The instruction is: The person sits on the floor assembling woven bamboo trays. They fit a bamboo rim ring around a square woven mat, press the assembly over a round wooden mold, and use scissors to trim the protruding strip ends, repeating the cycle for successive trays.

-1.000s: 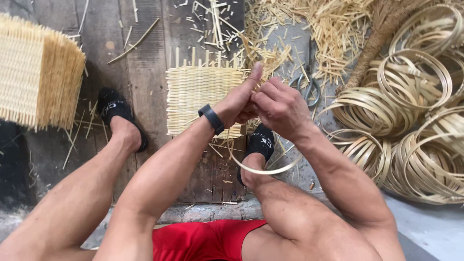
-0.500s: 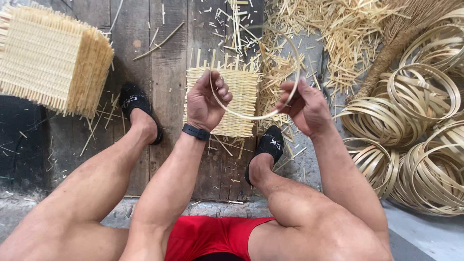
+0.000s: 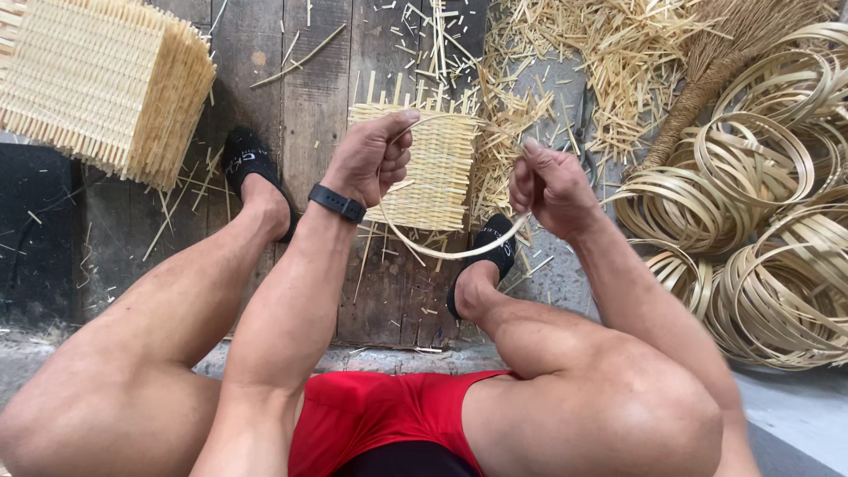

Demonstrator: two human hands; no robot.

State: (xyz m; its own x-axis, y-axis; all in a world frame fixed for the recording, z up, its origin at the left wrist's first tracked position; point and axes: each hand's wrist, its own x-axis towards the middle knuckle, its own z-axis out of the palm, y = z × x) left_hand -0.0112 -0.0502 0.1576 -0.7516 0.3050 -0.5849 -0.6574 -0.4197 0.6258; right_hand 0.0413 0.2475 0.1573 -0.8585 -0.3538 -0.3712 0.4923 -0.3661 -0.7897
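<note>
No packages, labels or signs in view. Only possible screen: black wristband device on the left wrist, a narrow dark rectangular band; its face is dark and too small to tell whether it shows anything.

Counting up: two hands, one strip, two woven pieces

One bent bamboo strip, two hands – left and right – one small woven mat, one stack of woven panels, two black sandals, one wristband; coiled hoops too many to count.
</note>
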